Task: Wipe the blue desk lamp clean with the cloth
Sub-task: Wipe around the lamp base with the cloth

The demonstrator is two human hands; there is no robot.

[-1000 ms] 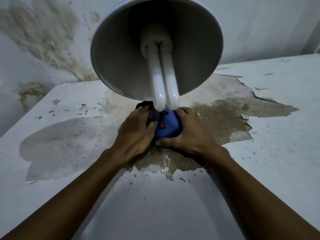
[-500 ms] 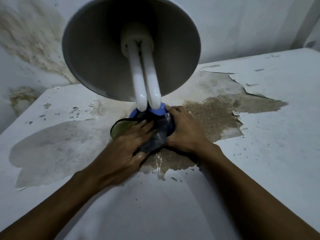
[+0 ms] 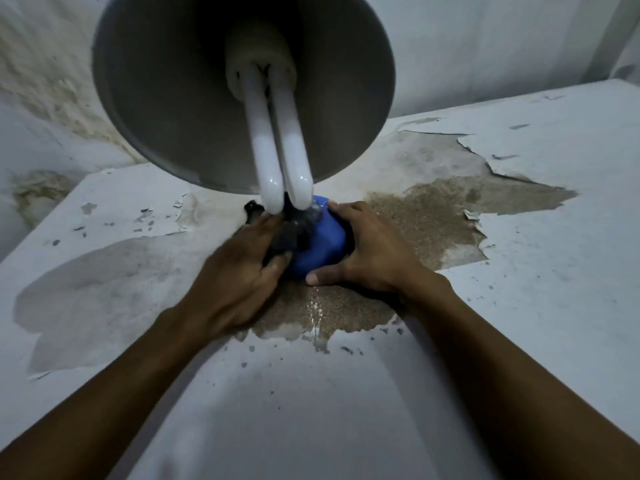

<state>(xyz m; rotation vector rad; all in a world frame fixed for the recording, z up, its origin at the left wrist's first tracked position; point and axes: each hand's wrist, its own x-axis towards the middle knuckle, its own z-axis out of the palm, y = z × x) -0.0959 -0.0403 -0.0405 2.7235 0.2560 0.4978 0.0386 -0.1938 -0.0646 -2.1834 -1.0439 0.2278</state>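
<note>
The left hand (image 3: pixel 239 271) grips the dark cloth (image 3: pixel 291 233) against the blue lamp base (image 3: pixel 322 247) on the worktop (image 3: pixel 346 393); the right hand (image 3: pixel 367 251) curls round it. Next probably the shade (image 3: pixel 156 81).

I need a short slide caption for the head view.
Left hand rubs dark cloth on lamp base; right hand steadies it.

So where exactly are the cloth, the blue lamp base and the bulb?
cloth (image 3: pixel 294 233): head view, dark bunched middle by the left hand.
blue lamp base (image 3: pixel 322 247): head view, bare front face.
bulb (image 3: pixel 266 150): head view, left tube.
</note>
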